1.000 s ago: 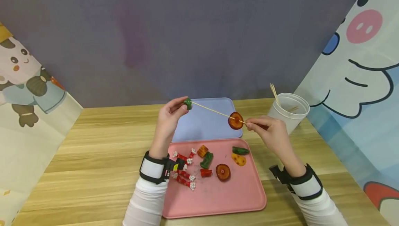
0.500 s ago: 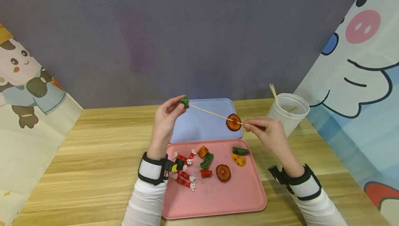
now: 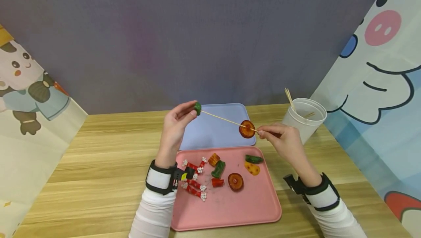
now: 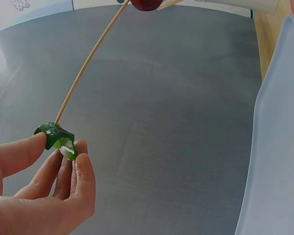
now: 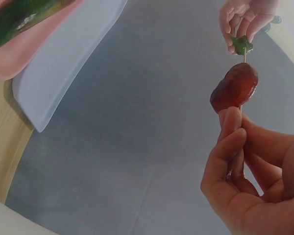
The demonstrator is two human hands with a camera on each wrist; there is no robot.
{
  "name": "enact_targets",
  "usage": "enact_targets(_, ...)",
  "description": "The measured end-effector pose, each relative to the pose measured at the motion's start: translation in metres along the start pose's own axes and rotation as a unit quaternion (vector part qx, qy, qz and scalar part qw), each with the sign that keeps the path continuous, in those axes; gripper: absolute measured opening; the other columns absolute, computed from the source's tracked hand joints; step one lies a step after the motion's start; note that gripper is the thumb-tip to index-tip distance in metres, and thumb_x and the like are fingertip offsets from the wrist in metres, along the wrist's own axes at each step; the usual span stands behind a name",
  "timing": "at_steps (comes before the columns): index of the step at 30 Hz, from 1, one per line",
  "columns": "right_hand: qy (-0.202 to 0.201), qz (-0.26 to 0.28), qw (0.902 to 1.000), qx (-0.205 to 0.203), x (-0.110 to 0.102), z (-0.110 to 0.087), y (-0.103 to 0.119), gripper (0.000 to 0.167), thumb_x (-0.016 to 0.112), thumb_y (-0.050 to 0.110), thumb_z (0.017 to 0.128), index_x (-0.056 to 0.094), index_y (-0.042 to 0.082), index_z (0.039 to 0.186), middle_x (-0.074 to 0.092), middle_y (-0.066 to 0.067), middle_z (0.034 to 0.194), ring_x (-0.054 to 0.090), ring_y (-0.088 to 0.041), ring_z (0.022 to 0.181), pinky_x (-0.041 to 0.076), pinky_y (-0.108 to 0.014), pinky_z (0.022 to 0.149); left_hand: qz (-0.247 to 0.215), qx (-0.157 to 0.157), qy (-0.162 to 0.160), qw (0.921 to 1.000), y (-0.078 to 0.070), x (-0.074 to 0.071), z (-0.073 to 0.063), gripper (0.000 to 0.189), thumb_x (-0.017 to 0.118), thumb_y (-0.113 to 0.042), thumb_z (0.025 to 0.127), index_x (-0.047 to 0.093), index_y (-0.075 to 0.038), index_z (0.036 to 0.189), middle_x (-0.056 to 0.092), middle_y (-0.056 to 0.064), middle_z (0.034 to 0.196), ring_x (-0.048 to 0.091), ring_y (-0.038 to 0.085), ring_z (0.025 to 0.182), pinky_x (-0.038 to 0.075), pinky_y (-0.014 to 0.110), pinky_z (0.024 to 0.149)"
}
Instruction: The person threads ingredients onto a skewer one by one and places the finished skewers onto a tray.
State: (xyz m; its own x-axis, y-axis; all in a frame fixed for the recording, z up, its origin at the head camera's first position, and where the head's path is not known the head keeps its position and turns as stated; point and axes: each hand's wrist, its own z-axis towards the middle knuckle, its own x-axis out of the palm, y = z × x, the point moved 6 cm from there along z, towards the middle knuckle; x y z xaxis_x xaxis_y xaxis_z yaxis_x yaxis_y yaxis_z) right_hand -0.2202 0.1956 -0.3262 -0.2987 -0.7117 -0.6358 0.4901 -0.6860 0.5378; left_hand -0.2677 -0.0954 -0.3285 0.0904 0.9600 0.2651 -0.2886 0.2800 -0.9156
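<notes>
Between thumb and fingertips, my left hand [image 3: 174, 126] pinches a green pepper piece [image 3: 197, 108], hollow and curved in the left wrist view. The far end of a thin bamboo skewer [image 3: 222, 118] meets this pepper piece [image 4: 53, 133]; how deep it goes in cannot be told. A glossy red-brown mushroom cap [image 3: 247, 129] is threaded on the skewer near its other end. Just behind the mushroom cap [image 5: 235, 87], my right hand [image 3: 285, 138] pinches the skewer with thumb and fingers. Both hands are raised above the trays.
A pink tray [image 3: 243, 212] holds red-and-white pieces, another mushroom cap [image 3: 235, 182], green pieces [image 3: 218, 169], a red piece [image 3: 217, 182] and yellow pieces. Behind it lies a pale blue tray [image 3: 210, 135]. At the right stands a white bucket [image 3: 300, 123] with several skewers.
The right hand and mushroom cap have shifted slightly left and down. The left hand went a little left, then the pepper piece edged back right. Both hands keep their pinch.
</notes>
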Motion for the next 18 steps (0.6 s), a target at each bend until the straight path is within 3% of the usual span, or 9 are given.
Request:
enact_targets(7,0.006,0.011,0.9999,0.005,0.001,-0.002,0.000,0.011,0.074,0.002,0.078,0.076,0.005,0.089,0.069,-0.002,0.075,0.060,-0.002,0.065,0.047,-0.012,0.055,0.014,-0.003,0.015,0.9998,0.001,0.001,-0.001,0.034,0.062,0.003,0.088,0.058,0.009,0.121,0.067,0.001,0.105,0.063,0.013,0.097,0.052,0.023,0.086)
enact_targets(13,0.008,0.004,0.9999,0.005,0.001,-0.002,0.001,0.011,0.074,0.002,0.078,0.076,0.005,0.089,0.069,-0.002,0.075,0.059,-0.002,0.065,0.046,-0.012,0.054,0.021,-0.025,0.051,0.9982,0.008,0.007,-0.001,0.034,0.063,0.003,0.087,0.058,0.009,0.121,0.065,0.001,0.105,0.062,0.012,0.095,0.052,0.022,0.084)
enact_targets(18,0.010,0.002,0.9999,0.001,0.002,-0.002,0.001,0.011,0.074,0.002,0.078,0.076,0.005,0.088,0.069,-0.002,0.075,0.059,-0.002,0.066,0.045,-0.012,0.054,0.026,-0.025,0.070,0.9969,0.011,0.012,-0.002,0.035,0.063,0.003,0.087,0.057,0.009,0.121,0.064,0.002,0.106,0.062,0.013,0.093,0.052,0.022,0.083)
